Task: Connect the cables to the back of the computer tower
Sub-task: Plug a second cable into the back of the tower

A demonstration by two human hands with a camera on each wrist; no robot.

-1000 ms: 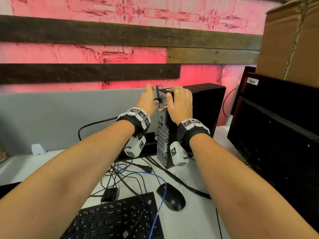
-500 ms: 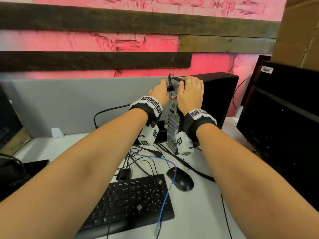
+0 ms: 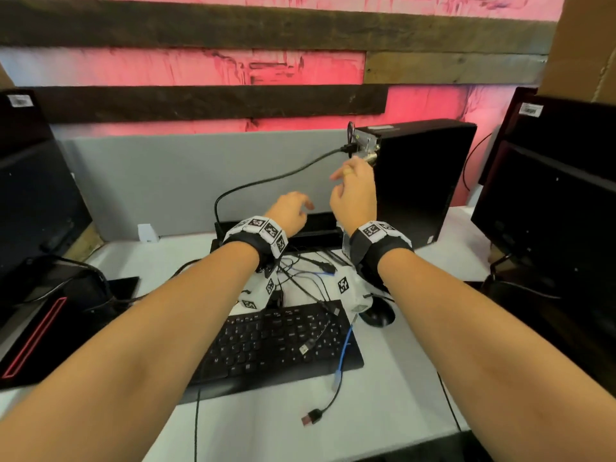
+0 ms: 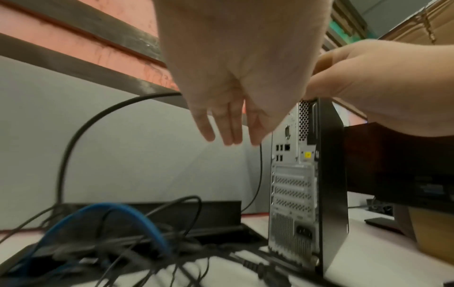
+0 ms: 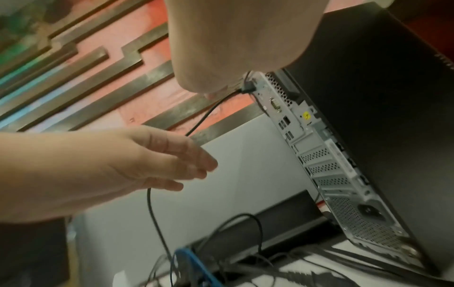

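Observation:
The black computer tower [image 3: 426, 181] stands at the back right with its grey back panel [image 3: 366, 145] facing left. A black cable [image 3: 266, 181] is plugged in near the top of that panel and hangs down to the left. My right hand [image 3: 348, 181] hovers just below the plug with loosely curled fingers that hold nothing. My left hand [image 3: 298, 210] floats lower and to the left, with its fingers [image 4: 228, 139] straight and empty. A blue cable [image 3: 346, 341] and a loose black USB plug [image 3: 311, 416] lie on the table. The panel's power socket [image 5: 368, 210] is empty.
A black keyboard [image 3: 276, 345] and mouse [image 3: 378, 313] lie below my wrists among several tangled black cables [image 3: 310, 271]. Dark monitors stand at the right [image 3: 546, 228] and at the left [image 3: 33, 195]. A grey partition [image 3: 200, 175] backs the desk.
Both hands have come off the top rear of the tower and dropped back towards me. The black cable stays plugged into the panel. The view has pulled back.

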